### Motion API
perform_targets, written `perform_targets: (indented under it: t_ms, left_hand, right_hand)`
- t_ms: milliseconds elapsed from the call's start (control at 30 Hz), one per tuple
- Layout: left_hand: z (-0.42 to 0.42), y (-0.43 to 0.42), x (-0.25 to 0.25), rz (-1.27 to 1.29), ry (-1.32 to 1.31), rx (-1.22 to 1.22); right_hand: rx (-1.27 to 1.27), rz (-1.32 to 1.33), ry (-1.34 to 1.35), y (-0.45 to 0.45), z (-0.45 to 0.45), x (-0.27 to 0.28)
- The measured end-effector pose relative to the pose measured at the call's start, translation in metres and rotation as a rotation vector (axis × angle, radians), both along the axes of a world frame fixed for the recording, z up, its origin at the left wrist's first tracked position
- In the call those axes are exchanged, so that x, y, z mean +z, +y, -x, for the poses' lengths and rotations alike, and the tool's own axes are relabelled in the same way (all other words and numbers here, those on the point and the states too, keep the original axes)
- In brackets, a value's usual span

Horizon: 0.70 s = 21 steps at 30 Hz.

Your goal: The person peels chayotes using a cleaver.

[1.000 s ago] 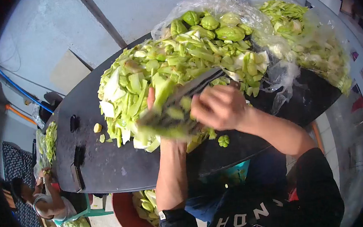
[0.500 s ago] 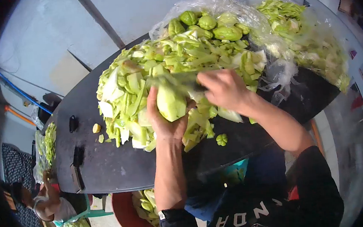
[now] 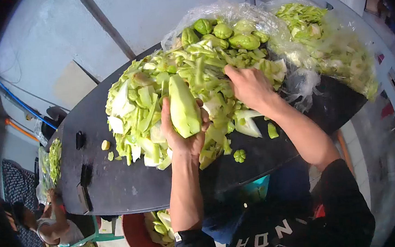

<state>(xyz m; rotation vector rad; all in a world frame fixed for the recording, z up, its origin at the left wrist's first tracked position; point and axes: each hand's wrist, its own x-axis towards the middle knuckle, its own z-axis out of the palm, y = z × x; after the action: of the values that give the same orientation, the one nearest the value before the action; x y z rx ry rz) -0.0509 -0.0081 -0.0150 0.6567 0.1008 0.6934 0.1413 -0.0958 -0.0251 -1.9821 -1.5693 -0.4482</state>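
Observation:
A peeled pale green chayote [image 3: 183, 108] rests upright in my left hand [image 3: 184, 136], with fingers and thumb around its lower part. My right hand [image 3: 250, 87] is closed on the handle of a knife [image 3: 215, 71]; its thin blade points left over the pile and is hard to make out. Under and behind both hands lies a big heap of green peelings [image 3: 133, 98]. Whole unpeeled chayotes [image 3: 244, 41] lie at the back of the heap. One small green piece [image 3: 239, 156] sits on the dark table [image 3: 133, 189] near its front edge.
Clear plastic [image 3: 305, 80] and a bag of green pieces [image 3: 345, 56] lie at the right. Black objects [image 3: 80, 140] are on the table's left. Below the table edge stands a red tub [image 3: 139, 242] with pale pieces. Another person [image 3: 59, 227] is at the far left with a bag.
The knife has swung away from the chayote, up and to the right. The chayote now shows whole and peeled in my left hand. A green strip lies newly visible right of the white piece.

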Motion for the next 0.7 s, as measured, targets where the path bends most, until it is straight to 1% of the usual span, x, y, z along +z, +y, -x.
perform_targets:
  t_ms: [33, 67, 100, 167, 200, 233, 300, 333, 367, 433, 467, 533, 567, 600, 633, 667, 700]
  left_hand:
    - [0.001, 0.0, -0.001, 0.021, -0.03, 0.004]
    - [0.0, 0.001, -0.001, 0.155, 0.003, 0.061]
    - [-0.001, 0.0, 0.0, 0.157, 0.003, 0.071]
    - [-0.002, -0.003, 0.006, 0.362, -0.058, 0.079]
    - [0.005, 0.01, -0.012, 0.252, -0.212, -0.09]
    - [0.004, 0.006, -0.007, 0.249, -0.21, -0.086]
    - [-0.004, -0.005, 0.005, 0.309, -0.011, 0.206]
    - [0.0, -0.006, 0.001, 0.292, -0.021, 0.172]
    - [0.004, -0.01, -0.002, 0.33, -0.156, 0.082]
    - [0.003, 0.0, -0.007, 0.276, -0.036, 0.166]
    - [0.004, 0.008, -0.012, 0.284, -0.045, 0.1]
    - [0.003, 0.011, -0.018, 0.251, -0.049, 0.105]
    - [0.002, 0.012, -0.02, 0.218, -0.055, 0.11]
    - [0.002, 0.012, -0.03, 0.203, -0.268, -0.01]
    - [0.004, 0.012, -0.029, 0.181, -0.247, -0.02]
    - [0.005, 0.007, -0.017, 0.157, -0.227, -0.029]
    - [-0.001, -0.004, -0.003, 0.293, -0.031, 0.258]
  right_hand:
    - [-0.042, 0.04, 0.016, -0.001, 0.0, 0.001]
    - [-0.037, 0.065, 0.023, -0.006, 0.003, 0.003]
    - [-0.027, 0.066, 0.023, -0.007, 0.007, 0.002]
    - [0.1, -0.057, 0.002, -0.008, 0.017, -0.002]
    - [0.184, -0.181, -0.062, -0.008, 0.024, -0.001]
    - [0.187, -0.184, -0.06, -0.01, 0.031, 0.002]
    - [0.395, -0.404, -0.284, -0.015, 0.045, 0.008]
    - [0.443, -0.448, -0.351, -0.018, 0.051, 0.011]
    - [0.493, -0.492, -0.416, -0.019, 0.057, 0.012]
    - [0.542, -0.534, -0.44, -0.02, 0.07, 0.012]
    - [0.558, -0.536, -0.442, -0.02, 0.074, 0.013]
    - [0.573, -0.538, -0.446, -0.02, 0.075, 0.012]
    - [0.527, -0.547, -0.459, -0.017, 0.073, 0.009]
    - [0.481, -0.556, -0.472, -0.014, 0.07, 0.006]
    - [0.443, -0.457, -0.405, -0.011, 0.061, 0.003]
    - [0.412, -0.385, -0.285, -0.006, 0.05, 0.003]
    - [0.377, -0.317, -0.17, -0.003, 0.039, 0.004]
